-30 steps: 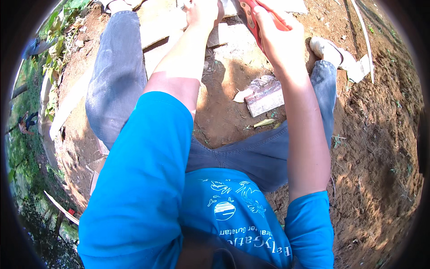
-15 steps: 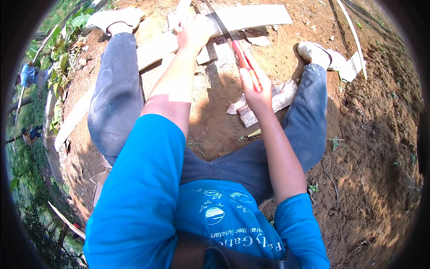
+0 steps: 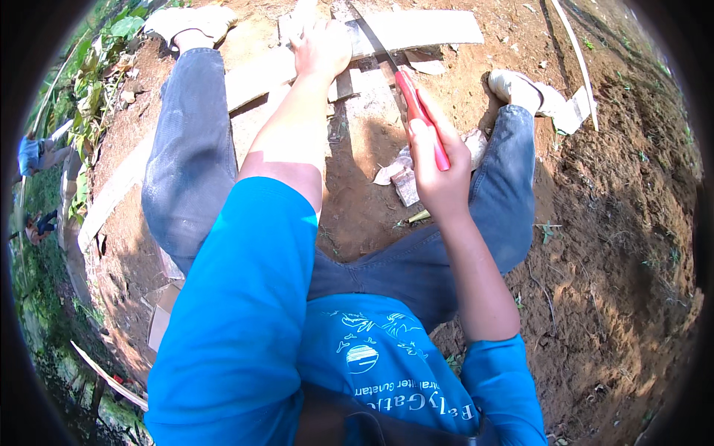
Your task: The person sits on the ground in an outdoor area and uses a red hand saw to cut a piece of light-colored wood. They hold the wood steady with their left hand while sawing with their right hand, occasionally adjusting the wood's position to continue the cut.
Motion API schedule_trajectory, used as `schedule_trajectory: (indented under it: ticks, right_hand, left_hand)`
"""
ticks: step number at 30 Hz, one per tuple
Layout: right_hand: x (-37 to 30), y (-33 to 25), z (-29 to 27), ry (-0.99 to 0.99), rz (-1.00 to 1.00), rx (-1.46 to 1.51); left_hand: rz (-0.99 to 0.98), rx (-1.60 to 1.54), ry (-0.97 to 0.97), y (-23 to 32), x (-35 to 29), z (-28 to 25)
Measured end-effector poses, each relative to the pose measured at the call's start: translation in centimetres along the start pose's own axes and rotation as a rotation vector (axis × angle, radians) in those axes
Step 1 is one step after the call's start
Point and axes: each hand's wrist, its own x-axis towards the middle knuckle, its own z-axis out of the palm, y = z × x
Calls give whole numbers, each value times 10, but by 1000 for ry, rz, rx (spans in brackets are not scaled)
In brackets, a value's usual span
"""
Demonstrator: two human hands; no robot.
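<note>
My right hand (image 3: 444, 175) is closed round the red handle of a saw (image 3: 381, 47). Its long, narrow dark blade slants away to the upper left across a pale wooden board (image 3: 439, 28). To the left of the blade, my left hand (image 3: 325, 48) bears down on the board, its fingers curled over it and partly washed out by sunlight. The board lies crosswise between my feet, over other wood pieces. I cannot make out the blade's teeth or how deep it sits in the wood.
Broken wood scraps (image 3: 405, 184) lie on the dirt near my right knee. My shoes (image 3: 190, 24) flank the board. A thin pale stick (image 3: 576, 52) stretches along the far right. Plants (image 3: 93, 97) grow at the left, where another person (image 3: 31, 154) is in the distance.
My right hand has drawn the saw back toward me and slightly right, the blade sliding over the board. My left hand has stayed in place on the board.
</note>
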Motion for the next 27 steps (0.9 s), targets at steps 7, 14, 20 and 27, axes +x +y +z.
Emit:
schedule_trajectory:
  ticks: [7, 14, 20, 27]
  right_hand:
    - [-31, -88, -67, -5, 104, -121]
    - [74, -37, 7, 37, 20, 41]
    - [85, 14, 34, 22, -186, 302]
    - [29, 66, 34, 125, -237, 106]
  left_hand:
    - [82, -29, 118, -2, -8, -3]
    - [-272, -608, 80, 25, -7, -42]
    - [-151, -281, 92, 2, -2, -11]
    - [-57, -161, 67, 3, 4, 1]
